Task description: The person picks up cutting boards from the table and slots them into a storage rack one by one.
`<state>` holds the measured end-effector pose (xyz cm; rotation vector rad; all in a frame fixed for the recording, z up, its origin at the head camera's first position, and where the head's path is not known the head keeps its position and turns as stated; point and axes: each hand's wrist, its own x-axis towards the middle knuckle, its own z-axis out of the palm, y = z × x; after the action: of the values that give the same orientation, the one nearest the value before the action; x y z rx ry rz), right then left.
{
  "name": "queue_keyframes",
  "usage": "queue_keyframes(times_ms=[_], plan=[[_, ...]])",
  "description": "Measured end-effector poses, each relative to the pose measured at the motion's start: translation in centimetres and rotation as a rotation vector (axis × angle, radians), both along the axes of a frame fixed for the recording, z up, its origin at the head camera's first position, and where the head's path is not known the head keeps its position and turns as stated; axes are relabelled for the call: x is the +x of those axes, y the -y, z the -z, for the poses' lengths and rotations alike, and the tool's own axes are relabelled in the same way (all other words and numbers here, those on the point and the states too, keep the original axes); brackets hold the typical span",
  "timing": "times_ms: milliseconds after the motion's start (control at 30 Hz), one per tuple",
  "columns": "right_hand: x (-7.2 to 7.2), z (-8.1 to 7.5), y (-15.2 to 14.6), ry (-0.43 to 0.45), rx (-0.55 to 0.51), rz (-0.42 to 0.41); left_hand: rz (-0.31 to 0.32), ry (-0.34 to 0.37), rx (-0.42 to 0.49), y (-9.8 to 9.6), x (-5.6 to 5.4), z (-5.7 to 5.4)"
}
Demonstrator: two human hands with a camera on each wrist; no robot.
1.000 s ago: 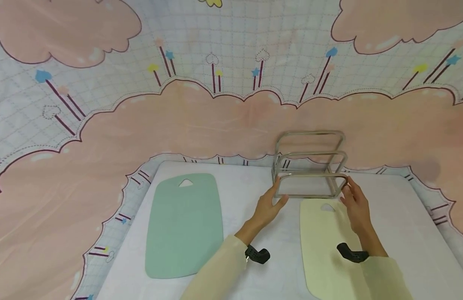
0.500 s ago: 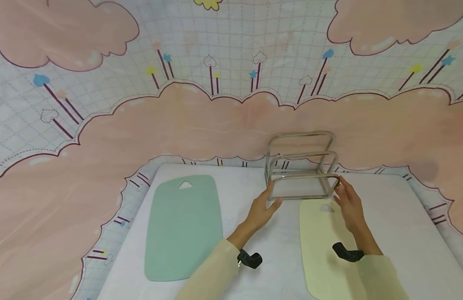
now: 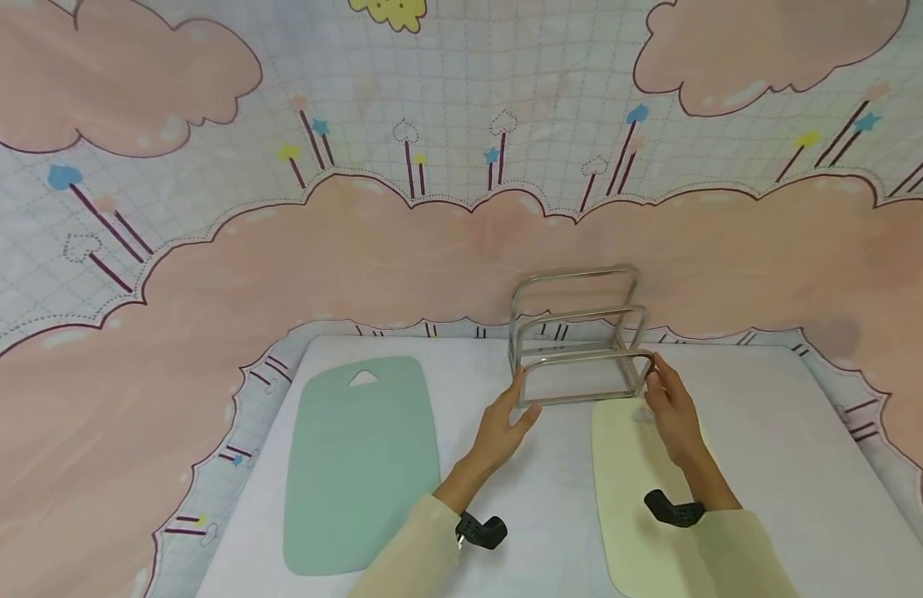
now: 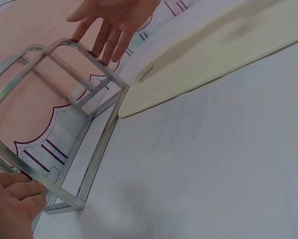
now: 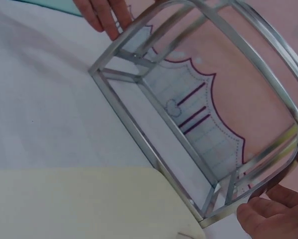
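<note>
A metal wire rack (image 3: 581,359) with several upright loops stands near the back of the white table. My left hand (image 3: 498,432) grips its left side, the thumb spread away toward the front. On the opposite side my right hand (image 3: 674,419) holds the front loop near its upper corner. Fingers of the left hand (image 4: 19,199) bend against the side bar in the left wrist view. A pale yellow cutting board (image 3: 618,490) lies flat, its top end right at the rack's front base bar; the right forearm covers part of it.
A green cutting board (image 3: 362,473) with a triangular handle hole lies flat on the left of the white table (image 3: 775,432). Behind the table hangs a cloth (image 3: 431,249) printed with clouds. Black wrist cameras (image 3: 482,531) sit on both wrists.
The rack has slid left across the table relative to the yellow board, with both hands moving along on its sides. The head view has also shifted slightly. Both cutting boards stay put.
</note>
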<state>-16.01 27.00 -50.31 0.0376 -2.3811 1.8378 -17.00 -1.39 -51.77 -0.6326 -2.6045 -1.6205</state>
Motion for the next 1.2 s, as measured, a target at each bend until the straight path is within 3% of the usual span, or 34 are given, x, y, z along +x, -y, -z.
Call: queue_keyframes(times_ms=[233,700,1200], plan=[[0.3,0.0,0.4,0.026,0.075,0.016,-0.004,0.008,-0.012,0.5,0.7,0.0],[0.1,0.1,2.0,0.054,0.056,0.007,-0.028,-0.022,-0.053,2.1,1.1,-0.2],[-0.1,-0.3,3.8,0.051,0.019,-0.034,-0.061,-0.059,-0.02,3.9,1.5,0.3]])
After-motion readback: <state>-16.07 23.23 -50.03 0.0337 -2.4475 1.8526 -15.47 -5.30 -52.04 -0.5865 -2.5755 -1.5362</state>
